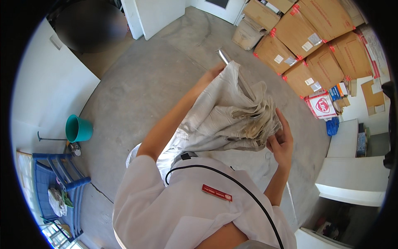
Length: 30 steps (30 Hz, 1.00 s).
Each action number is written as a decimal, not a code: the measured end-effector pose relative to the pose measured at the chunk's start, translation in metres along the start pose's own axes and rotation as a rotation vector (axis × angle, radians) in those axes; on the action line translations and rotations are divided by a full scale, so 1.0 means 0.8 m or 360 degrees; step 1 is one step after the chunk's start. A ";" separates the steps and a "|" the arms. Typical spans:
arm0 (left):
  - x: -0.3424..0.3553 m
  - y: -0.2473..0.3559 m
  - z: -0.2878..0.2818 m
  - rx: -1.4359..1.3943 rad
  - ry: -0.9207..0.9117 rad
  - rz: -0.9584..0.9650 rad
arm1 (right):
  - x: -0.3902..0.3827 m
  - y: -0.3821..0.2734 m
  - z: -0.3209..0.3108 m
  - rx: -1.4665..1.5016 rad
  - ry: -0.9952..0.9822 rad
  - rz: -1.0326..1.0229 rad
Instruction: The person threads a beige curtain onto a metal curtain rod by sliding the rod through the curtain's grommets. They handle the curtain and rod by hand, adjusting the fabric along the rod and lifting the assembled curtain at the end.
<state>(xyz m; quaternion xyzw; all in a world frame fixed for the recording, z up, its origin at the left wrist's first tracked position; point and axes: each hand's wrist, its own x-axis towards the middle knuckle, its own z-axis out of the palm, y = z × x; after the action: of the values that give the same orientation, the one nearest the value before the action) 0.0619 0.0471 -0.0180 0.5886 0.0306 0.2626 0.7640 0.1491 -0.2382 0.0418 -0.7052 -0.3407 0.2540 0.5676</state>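
A large bundle of pale grey-beige cloth [224,120], creased and stained brown along its bunched folds, is held up in front of my chest. A shiny metal tube [223,56] sticks out past its far corner, and a greyish strip runs down from there among the folds. My left hand [215,71] grips the far left corner beside the tube; its fingers are mostly hidden behind the cloth. At the right edge, my right hand [283,143] holds the bunched layers with bent fingers, the index finger reaching up along the folds. Silvery material [166,151] shows below the cloth.
Stacked cardboard boxes [296,33] with red tape stand at the far right, above a white cabinet [352,176]. On the left are a green bucket [78,128] and a blue-framed chair [58,178] with things on it. A white door [157,16] stands at the back.
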 end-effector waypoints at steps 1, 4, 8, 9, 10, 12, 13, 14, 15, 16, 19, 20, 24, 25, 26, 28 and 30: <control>-0.020 0.009 -0.003 0.0008 0.0242 -0.0038 | 0.002 0.001 -0.003 -0.0024 -0.0020 -0.0020; -0.054 -0.018 -0.060 0.0379 0.0036 0.0374 | 0.003 -0.002 -0.003 -0.0025 -0.0003 -0.0006; -0.090 -0.004 -0.090 0.0244 -0.0106 -0.0231 | 0.010 -0.007 0.003 -0.0048 0.0086 0.0044; -0.095 -0.013 -0.097 0.0285 -0.0157 -0.0371 | 0.011 -0.006 0.003 -0.0038 0.0050 0.0043; -0.099 -0.018 -0.102 0.0323 -0.0209 -0.0513 | 0.011 -0.001 0.000 -0.0028 0.0017 0.0043; -0.093 0.005 -0.099 0.0423 -0.0138 -0.0554 | 0.013 0.004 -0.005 -0.0013 -0.0002 0.0039; -0.089 0.012 -0.098 0.0473 -0.0106 -0.0576 | 0.013 0.005 -0.005 -0.0009 0.0003 0.0040; -0.086 0.009 -0.112 0.0385 -0.0054 -0.0471 | 0.012 0.003 -0.001 -0.0003 0.0007 0.0041; -0.080 0.000 -0.133 0.0300 -0.0004 -0.0369 | 0.012 0.002 0.000 -0.0006 0.0008 0.0028; -0.075 -0.007 -0.154 0.0214 0.0043 -0.0268 | 0.013 0.001 0.001 -0.0008 0.0011 0.0016; -0.066 -0.006 -0.204 -0.0088 -0.0007 -0.0284 | 0.012 0.003 0.001 0.0044 0.0011 -0.0003; -0.060 0.005 -0.202 -0.0155 0.0086 -0.0315 | 0.012 0.004 0.000 0.0067 0.0009 0.0001; -0.014 0.061 -0.174 0.0340 0.0156 -0.0313 | 0.012 0.007 0.000 -0.0016 -0.0043 -0.0040; 0.000 0.073 -0.162 0.0498 0.0184 -0.0279 | 0.012 0.008 0.001 -0.0002 -0.0044 -0.0022; 0.012 0.085 -0.149 0.0654 0.0214 -0.0244 | 0.013 0.007 0.001 0.0012 -0.0047 -0.0004; 0.033 0.113 -0.112 0.0937 0.0269 -0.0147 | 0.014 0.005 0.000 0.0032 -0.0060 0.0036; 0.040 0.138 -0.064 0.1193 0.0312 -0.0023 | 0.014 0.007 -0.001 0.0037 -0.0064 0.0052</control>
<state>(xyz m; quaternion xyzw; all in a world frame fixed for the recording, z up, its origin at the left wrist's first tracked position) 0.0310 0.1247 0.0760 0.7988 0.2013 0.2827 0.4913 0.1574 -0.2309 0.0367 -0.6988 -0.3375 0.2814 0.5644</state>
